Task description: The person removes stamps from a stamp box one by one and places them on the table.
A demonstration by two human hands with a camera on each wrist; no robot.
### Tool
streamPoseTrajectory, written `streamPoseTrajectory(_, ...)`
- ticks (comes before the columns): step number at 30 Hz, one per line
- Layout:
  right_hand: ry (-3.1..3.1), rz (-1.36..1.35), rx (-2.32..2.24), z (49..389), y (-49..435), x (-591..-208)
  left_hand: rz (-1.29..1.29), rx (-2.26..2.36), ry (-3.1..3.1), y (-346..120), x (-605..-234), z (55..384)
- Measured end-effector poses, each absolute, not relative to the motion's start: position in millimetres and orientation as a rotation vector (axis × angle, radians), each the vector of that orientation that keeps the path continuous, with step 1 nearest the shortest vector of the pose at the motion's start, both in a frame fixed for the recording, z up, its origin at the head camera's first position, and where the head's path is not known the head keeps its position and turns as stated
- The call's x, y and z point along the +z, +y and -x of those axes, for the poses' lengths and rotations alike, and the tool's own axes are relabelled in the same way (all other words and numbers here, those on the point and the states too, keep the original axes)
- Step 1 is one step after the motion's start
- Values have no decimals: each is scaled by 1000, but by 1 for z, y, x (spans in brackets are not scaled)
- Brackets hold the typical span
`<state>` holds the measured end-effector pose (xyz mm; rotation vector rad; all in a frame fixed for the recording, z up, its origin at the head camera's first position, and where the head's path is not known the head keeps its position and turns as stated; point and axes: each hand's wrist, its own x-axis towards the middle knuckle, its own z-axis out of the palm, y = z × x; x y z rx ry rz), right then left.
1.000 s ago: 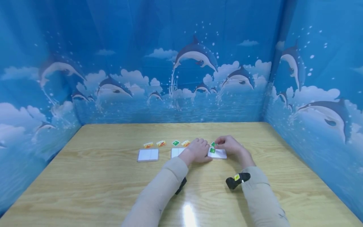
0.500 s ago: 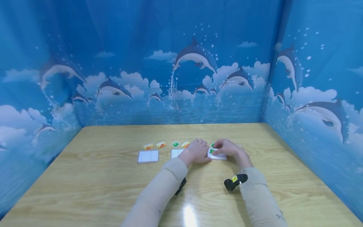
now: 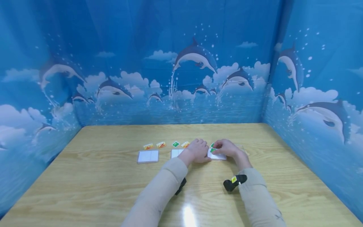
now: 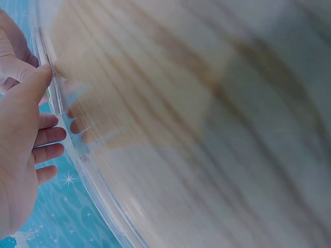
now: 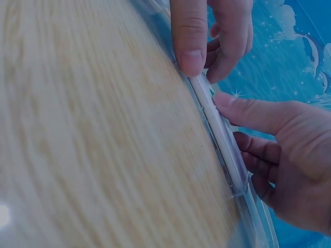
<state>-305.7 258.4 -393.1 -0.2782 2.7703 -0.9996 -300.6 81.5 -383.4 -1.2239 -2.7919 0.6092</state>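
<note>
In the head view my left hand (image 3: 197,151) rests at the left edge of the right-hand white flat case (image 3: 220,157), fingers extended and thumb at its near corner. The left wrist view shows that hand's thumb (image 4: 44,77) touching the case edge, the other fingers spread loosely. My right hand (image 3: 230,148) reaches over the same case from the right. Its thumb and fingers pinch the edge of a small green-and-white card (image 3: 212,150) over the case top. Another green card (image 3: 212,145) lies just behind, partly hidden by the right hand.
Two more white flat cases stand to the left, one at far left (image 3: 148,156) and a middle case (image 3: 175,153) partly covered by my left hand. Behind them lie orange cards (image 3: 148,146) and a green card (image 3: 175,144). Dolphin-print curtains (image 3: 181,94) enclose the wooden table (image 3: 99,183).
My right hand has moved slightly down from the rear green card to the green card on the case, which has shifted a little. The left hand stays in place.
</note>
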Motion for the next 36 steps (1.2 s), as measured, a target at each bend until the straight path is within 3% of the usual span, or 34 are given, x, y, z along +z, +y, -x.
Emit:
streamPoseTrajectory(14,2782,119,-1073,306,256,-391,1212,570,-2818,82,-385,301)
streamPoseTrajectory(27,2758,157,-1127,311,273,-388,1209,567,-2807,82,-385,301)
streamPoseTrajectory(36,2671,-91,-1393,317,272,-382,1210,566,-2800,82,-385,299)
